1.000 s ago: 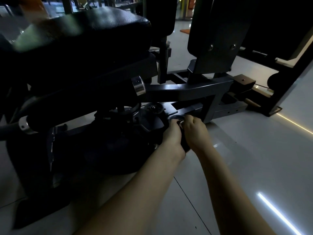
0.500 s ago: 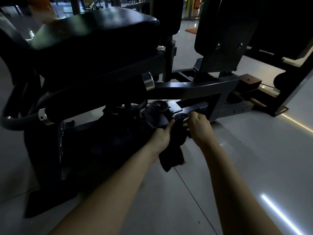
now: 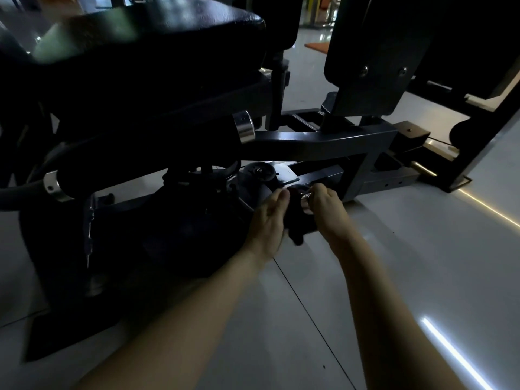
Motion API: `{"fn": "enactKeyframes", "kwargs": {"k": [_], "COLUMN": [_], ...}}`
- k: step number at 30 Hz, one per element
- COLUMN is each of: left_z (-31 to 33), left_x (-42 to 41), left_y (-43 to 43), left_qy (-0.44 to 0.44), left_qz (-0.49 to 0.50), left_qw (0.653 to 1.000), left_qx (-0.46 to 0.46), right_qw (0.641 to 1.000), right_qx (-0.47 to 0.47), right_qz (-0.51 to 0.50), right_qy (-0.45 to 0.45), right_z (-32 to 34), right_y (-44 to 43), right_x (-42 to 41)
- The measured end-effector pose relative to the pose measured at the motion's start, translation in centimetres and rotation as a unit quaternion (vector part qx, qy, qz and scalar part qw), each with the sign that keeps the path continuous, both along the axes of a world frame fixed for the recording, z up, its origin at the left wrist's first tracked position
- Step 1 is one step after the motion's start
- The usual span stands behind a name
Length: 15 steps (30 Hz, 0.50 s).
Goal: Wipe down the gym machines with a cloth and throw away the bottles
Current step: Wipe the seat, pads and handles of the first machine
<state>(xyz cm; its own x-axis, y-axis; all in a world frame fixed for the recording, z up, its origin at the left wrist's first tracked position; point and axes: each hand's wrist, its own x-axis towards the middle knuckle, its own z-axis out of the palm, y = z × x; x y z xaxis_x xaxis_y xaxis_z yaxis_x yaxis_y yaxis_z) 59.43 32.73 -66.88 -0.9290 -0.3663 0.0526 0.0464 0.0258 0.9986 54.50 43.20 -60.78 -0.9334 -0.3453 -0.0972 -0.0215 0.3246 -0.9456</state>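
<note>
Cloth (image 3: 297, 235), dark crumpled fabric, low on black steel gym machine (image 3: 323, 139) near pale tiled floor (image 3: 394, 263), under left grip (image 3: 268, 218), finger curl unreadable; right grip (image 3: 327, 209) curled round chrome-collared handle (image 3: 305, 205); wiping judged part-done, no bottles visible, disposal pending.

No words, numbers or signs can be read on the dark gym machine (image 3: 323, 142) or on the shiny floor (image 3: 422, 263), because it is too dark.

Dim room; glossy grey tiled floor (image 3: 422, 263), bright light streaks (image 3: 457, 354), orange mat (image 3: 316, 46) beyond.
</note>
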Motion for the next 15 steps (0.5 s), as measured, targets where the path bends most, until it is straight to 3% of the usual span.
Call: {"fn": "enactKeyframes", "kwargs": {"k": [4, 8, 11, 15], "left_z": [-0.9, -3.3, -2.0, -0.8], "left_x": [-2.9, -4.5, -3.5, -1.7], "left_y": [-2.7, -4.6, -3.6, -1.8], "left_qy": [-0.074, -0.138, -0.133, -0.065], "left_qz": [-0.016, -0.009, 0.013, 0.042], "left_qw": [0.997, 0.985, 0.983, 0.995], "left_qx": [0.006, -0.103, -0.128, -0.063], "right_qw": [1.0, 1.0, 0.998, 0.999], "right_qx": [-0.002, 0.014, 0.049, 0.038], "right_qz": [0.012, -0.016, -0.019, -0.027], "right_qy": [-0.008, 0.012, 0.031, 0.007], "right_z": [0.1, -0.3, -0.3, -0.3], "right_y": [0.1, -0.1, 0.0, -0.3], "right_x": [0.3, -0.1, -0.1, 0.0]}}
